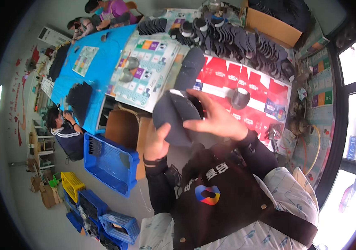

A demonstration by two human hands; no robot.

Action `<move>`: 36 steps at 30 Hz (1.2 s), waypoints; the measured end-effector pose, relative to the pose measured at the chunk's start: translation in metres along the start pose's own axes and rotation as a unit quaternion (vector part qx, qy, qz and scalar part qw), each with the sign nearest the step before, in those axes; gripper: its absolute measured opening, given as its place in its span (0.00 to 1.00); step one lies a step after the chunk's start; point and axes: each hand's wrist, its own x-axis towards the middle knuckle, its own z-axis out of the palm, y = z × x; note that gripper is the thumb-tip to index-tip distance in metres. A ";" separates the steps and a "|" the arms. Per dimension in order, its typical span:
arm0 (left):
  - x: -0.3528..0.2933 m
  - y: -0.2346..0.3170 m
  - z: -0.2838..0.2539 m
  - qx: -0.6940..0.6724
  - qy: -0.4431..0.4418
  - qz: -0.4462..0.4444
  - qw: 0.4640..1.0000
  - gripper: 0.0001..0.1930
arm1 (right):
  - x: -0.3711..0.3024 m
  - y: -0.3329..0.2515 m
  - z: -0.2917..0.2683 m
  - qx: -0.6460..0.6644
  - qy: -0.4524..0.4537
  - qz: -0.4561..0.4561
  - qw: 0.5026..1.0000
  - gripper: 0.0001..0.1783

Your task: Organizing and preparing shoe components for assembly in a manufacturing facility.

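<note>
Dark grey insole-shaped pads (166,113) are between my two hands above the near edge of the table. My left hand (158,139) grips their lower left side, thumb on the face. From the right, my right hand (217,118) has its fingers over the far end and its thumb pressed on the near face. A pale grey patch shows at the pads' far end; how many pads there are I cannot tell. Just beyond them lies a longer dark piece (191,66). A small dark rounded piece with a light edge (240,98) rests on the red printed sheet (263,89).
Rows of similar dark pads (238,41) line the table's far side, near an open cardboard box (265,25). Two small grey cups (126,76) sit on a printed board. A blue crate (111,166) stands left. Co-workers sit around a blue table (111,46).
</note>
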 end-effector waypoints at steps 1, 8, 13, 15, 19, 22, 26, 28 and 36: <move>0.002 -0.002 -0.004 -0.011 0.008 -0.014 1.000 0.36 | 0.004 0.003 0.000 0.023 -0.008 0.038 0.999 0.58; 0.003 -0.034 -0.043 -0.106 0.018 -0.058 0.992 0.36 | 0.014 0.029 0.008 0.015 -0.012 0.080 0.997 0.56; -0.004 0.007 -0.129 0.170 0.163 0.065 0.970 0.49 | 0.026 0.043 0.018 -0.021 0.032 -0.001 0.999 0.56; -0.018 0.072 -0.188 0.477 0.391 0.153 0.772 0.60 | 0.027 0.045 0.016 0.068 0.033 0.042 0.996 0.53; -0.083 0.193 -0.303 0.597 0.635 0.144 0.468 0.72 | 0.026 0.044 0.016 0.034 0.050 0.017 0.998 0.48; -0.129 0.216 -0.375 0.701 0.627 0.152 0.303 0.70 | 0.021 0.047 0.014 -0.098 0.062 -0.006 0.993 0.49; -0.164 0.226 -0.461 0.826 0.499 -0.011 0.263 0.61 | 0.028 0.077 -0.019 -0.109 0.099 -0.062 0.987 0.44; -0.175 0.196 -0.477 0.776 0.488 0.014 0.400 0.58 | 0.017 0.105 -0.069 -0.181 0.182 0.007 0.967 0.38; -0.182 -0.002 -0.440 0.584 0.398 -0.090 0.702 0.27 | -0.093 0.205 -0.258 0.452 0.487 0.112 0.738 0.29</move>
